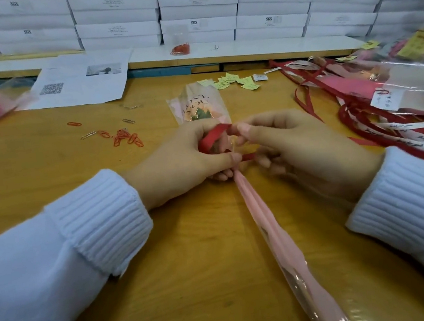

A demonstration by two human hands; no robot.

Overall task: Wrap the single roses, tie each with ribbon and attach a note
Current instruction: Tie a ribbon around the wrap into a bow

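Ribbon-tying at gathered neck of cellophane-and-pink-paper wrapped rose [259, 208], flat on yellow wooden table [189, 244]. Pinched by left hand [179, 164] and right hand [292, 144] alike: thin red ribbon [210, 137], apparently looped. Light, slippery, crushable; best held at neck.

A single wide-angle view looks from the person's head, forward and down across the yellow-brown wooden table [189, 244]. The left hand [179, 164] and right hand [298, 145] sit close under the lens at frame centre. The wall of stacked white cardboard boxes [198, 5] fills the far top edge, bowed by the lens.
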